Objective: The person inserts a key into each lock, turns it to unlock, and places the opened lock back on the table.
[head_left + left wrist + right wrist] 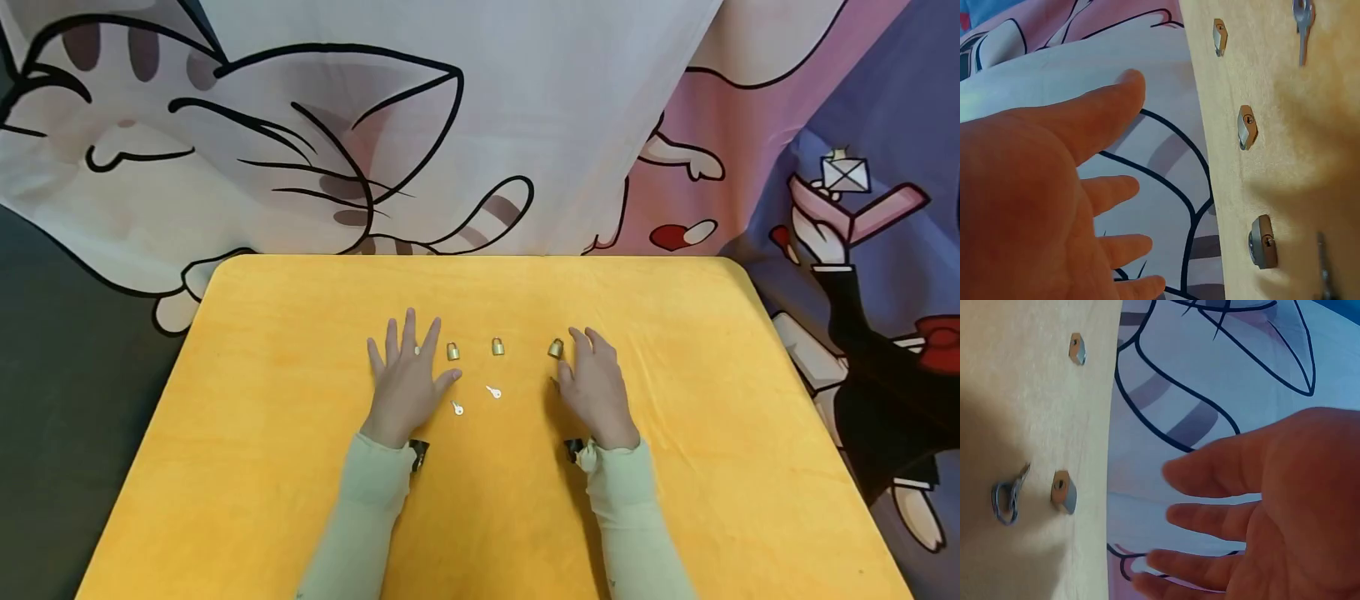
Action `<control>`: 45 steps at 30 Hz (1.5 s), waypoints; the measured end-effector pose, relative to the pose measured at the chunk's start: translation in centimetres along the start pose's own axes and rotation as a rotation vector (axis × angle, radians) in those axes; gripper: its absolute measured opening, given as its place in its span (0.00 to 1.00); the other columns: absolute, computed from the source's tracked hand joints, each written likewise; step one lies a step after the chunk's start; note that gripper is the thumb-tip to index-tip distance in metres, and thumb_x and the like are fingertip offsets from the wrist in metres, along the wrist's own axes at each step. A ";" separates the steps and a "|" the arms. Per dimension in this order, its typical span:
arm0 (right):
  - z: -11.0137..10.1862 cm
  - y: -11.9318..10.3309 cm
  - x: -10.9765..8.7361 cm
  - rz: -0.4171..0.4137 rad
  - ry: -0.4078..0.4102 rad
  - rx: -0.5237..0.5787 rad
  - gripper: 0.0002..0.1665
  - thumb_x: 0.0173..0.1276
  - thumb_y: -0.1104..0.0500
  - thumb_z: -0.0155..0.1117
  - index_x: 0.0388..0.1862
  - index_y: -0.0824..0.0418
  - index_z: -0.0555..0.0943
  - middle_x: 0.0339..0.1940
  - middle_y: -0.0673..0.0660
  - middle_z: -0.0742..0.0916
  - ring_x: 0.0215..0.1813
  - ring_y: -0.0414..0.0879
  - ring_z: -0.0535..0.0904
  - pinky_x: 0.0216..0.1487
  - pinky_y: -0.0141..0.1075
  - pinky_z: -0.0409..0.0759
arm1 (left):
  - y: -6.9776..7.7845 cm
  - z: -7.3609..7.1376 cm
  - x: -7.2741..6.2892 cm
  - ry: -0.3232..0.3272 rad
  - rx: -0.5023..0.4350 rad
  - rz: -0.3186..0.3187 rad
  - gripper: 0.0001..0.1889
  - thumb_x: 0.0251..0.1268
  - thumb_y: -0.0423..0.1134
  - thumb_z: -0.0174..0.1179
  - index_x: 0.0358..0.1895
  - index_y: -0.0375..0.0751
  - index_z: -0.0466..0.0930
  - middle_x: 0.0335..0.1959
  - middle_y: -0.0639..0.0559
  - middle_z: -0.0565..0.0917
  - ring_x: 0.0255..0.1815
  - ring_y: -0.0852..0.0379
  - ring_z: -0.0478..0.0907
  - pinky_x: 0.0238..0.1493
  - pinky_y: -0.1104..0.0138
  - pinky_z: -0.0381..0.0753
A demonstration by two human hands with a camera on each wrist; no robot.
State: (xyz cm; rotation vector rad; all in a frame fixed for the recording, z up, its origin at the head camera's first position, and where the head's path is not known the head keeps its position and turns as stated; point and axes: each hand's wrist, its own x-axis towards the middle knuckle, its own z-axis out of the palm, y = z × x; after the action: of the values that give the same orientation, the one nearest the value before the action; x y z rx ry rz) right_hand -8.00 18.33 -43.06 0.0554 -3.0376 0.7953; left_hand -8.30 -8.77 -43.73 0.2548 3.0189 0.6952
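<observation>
Padlocks are lying in a row across the bench in the head view, four of them showing, the leftmost peeking out between the fingers of your left hand. That hand is spreading its fingers wide and holding nothing. Your right hand is hovering empty, fingers loosely bent, with the rightmost padlock just beside its thumb and fingertips. Two pale keys are lying on your side of the row, between your hands. If you are picking up that padlock, you are probably best bringing thumb and forefinger down on its two sides, without nudging its neighbours.

In the left wrist view, three padlocks are resting apart from your open fingers, their keyholes showing; keeping these unobstructed should help you in lining up a key.

In the right wrist view, a key ring is lying near the closer padlock, both apart from your hand; you should be steering around the ring while lowering your fingers.
</observation>
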 end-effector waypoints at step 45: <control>1.6 2.2 -0.1 0.131 -0.144 -0.004 0.07 0.64 0.61 0.72 0.37 0.64 0.86 0.33 0.56 0.87 0.31 0.49 0.81 0.38 0.45 0.81 | 11.8 7.4 11.9 -0.376 0.190 0.436 0.14 0.69 0.49 0.66 0.51 0.46 0.82 0.47 0.52 0.80 0.48 0.55 0.79 0.48 0.63 0.81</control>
State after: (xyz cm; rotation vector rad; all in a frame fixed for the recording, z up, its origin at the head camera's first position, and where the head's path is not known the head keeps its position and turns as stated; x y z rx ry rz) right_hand -8.02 19.48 -45.56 -0.0922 -3.2065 0.8270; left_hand -17.69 6.85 -45.24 0.9524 2.6781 0.3201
